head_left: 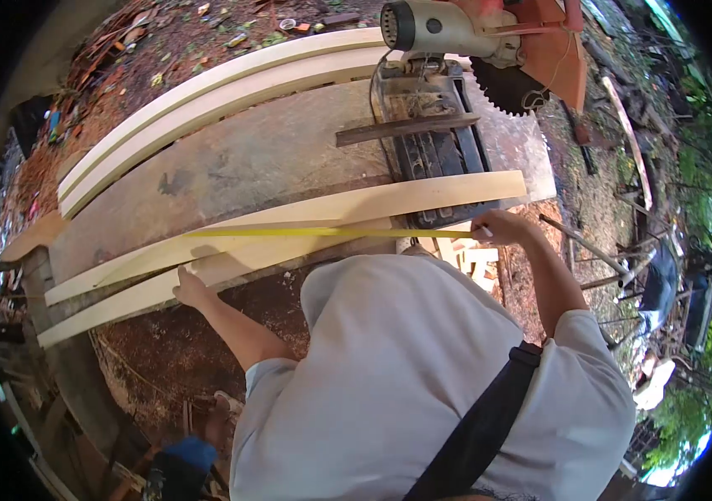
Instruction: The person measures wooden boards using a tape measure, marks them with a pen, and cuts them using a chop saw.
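Observation:
A yellow tape measure (314,232) is stretched out above two long pale boards on the bench. My right hand (498,227) is closed round its right end, just past the front board's end. My left hand (193,286) rests at the edge of the front board (272,250); its fingers are partly hidden, and what they grip cannot be made out. Behind lies the other board (423,194), reaching across the saw base to the right. The tape's left part runs thin and blurred over the boards.
A miter saw with a toothed blade (510,88) stands at the back right of the worn bench (231,167). A dark wood strip (406,130) crosses its base. Long pale beams (231,92) line the bench's far edge. Offcuts (479,265) lie below on the right.

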Tool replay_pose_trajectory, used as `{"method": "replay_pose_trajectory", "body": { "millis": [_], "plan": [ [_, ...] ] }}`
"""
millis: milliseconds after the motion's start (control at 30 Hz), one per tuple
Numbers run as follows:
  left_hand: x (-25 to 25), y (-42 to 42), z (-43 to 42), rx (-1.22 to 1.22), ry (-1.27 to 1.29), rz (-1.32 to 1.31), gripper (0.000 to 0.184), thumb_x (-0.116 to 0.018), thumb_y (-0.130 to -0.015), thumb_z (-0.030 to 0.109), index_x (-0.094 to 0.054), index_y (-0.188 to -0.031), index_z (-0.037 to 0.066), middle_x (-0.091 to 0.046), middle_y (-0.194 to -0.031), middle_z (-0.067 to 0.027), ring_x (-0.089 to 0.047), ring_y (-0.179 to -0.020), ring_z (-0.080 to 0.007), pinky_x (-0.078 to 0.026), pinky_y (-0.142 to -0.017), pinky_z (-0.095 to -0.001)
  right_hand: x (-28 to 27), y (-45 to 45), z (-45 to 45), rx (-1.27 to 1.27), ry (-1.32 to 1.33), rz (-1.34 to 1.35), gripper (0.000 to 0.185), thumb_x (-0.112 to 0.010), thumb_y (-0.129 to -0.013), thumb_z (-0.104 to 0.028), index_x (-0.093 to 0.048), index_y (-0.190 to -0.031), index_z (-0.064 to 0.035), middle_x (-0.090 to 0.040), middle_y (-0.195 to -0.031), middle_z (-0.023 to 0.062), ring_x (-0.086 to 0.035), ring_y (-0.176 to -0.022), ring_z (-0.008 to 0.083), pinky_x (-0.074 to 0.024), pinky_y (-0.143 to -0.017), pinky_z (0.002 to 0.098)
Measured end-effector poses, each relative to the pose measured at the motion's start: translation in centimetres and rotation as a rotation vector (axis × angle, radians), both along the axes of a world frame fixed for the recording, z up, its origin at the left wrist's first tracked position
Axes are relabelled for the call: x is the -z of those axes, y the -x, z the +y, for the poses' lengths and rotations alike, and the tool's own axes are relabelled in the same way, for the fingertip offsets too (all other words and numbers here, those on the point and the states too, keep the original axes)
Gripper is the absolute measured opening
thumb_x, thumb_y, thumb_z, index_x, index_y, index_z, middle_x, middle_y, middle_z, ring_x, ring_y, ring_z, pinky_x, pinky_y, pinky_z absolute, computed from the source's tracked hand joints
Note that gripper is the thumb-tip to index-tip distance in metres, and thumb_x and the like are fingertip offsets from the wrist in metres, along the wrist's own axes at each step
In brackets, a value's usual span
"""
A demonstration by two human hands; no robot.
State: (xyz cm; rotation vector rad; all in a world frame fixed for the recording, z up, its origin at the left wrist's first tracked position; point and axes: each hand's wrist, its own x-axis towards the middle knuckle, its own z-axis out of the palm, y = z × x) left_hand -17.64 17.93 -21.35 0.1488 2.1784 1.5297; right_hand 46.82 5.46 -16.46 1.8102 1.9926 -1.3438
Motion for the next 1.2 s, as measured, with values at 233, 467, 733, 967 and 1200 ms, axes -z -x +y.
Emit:
{"method": "replay_pose_trajectory", "body": {
  "millis": [233,467,733,967,1200],
  "plan": [
    [1.9,-0.1,3.7,0.311,-0.108,-0.083,0.047,-0.066,-0.094,0.024,-0.048,-0.121,-0.009,-0.065,-0.095,-0.0126,-0.063,-0.078,-0.0177,-0.052,-0.063,-0.0303,0.4,9.6,2.4,0.032,0.075,-0.027,0.020,-0.062,-0.083,-0.017,-0.071,-0.097,-0.0061,-0.070,-0.086,0.0167,-0.067,-0.082,0.0315,-0.0509,-0.073,0.0431],
    [1.1,-9.0,6.0,0.965,-0.179,-0.131,0.021,-0.063,-0.096,0.022,-0.065,-0.088,0.003,-0.063,-0.079,-0.0017,-0.055,-0.069,-0.0083,-0.045,-0.063,-0.0242,0.4,18.9,5.2,0.224,-0.034,0.064,0.023,-0.060,-0.087,-0.021,-0.069,-0.099,-0.0039,-0.070,-0.089,0.0180,-0.067,-0.083,0.0318,-0.0516,-0.077,0.0410],
    [3.8,-17.3,5.0,1.094,-0.471,-0.254,0.007,-0.065,-0.093,0.009,-0.065,-0.091,0.003,-0.061,-0.077,-0.0001,-0.056,-0.069,-0.0092,-0.045,-0.062,-0.0241,0.6,24.9,9.6,0.363,-0.096,0.275,0.030,-0.057,-0.092,-0.025,-0.067,-0.101,0.0017,-0.070,-0.086,0.0160,-0.067,-0.080,0.0268,-0.0520,-0.075,0.0394],
    [-0.6,-21.8,2.8,1.132,0.098,-1.016,0.027,-0.052,-0.099,0.025,-0.063,-0.109,0.003,-0.068,-0.093,-0.0054,-0.066,-0.083,-0.0167,-0.055,-0.073,-0.0300,-0.5,25.9,12.6,0.426,-0.409,0.460,0.030,-0.061,-0.094,-0.029,-0.065,-0.102,-0.0005,-0.068,-0.092,0.0204,-0.065,-0.088,0.0373,-0.0508,-0.079,0.0429],
    [0.2,-23.9,9.7,1.314,0.077,-0.809,0.035,-0.059,-0.094,0.030,-0.059,-0.113,0.000,-0.065,-0.104,-0.0120,-0.064,-0.094,-0.0232,-0.054,-0.079,-0.0399,-1.5,19.9,10.5,0.495,-0.586,0.576,0.039,-0.056,-0.096,-0.026,-0.059,-0.121,0.0022,-0.065,-0.107,0.0233,-0.064,-0.102,0.0365,-0.0494,-0.090,0.0432]
  ]
}}
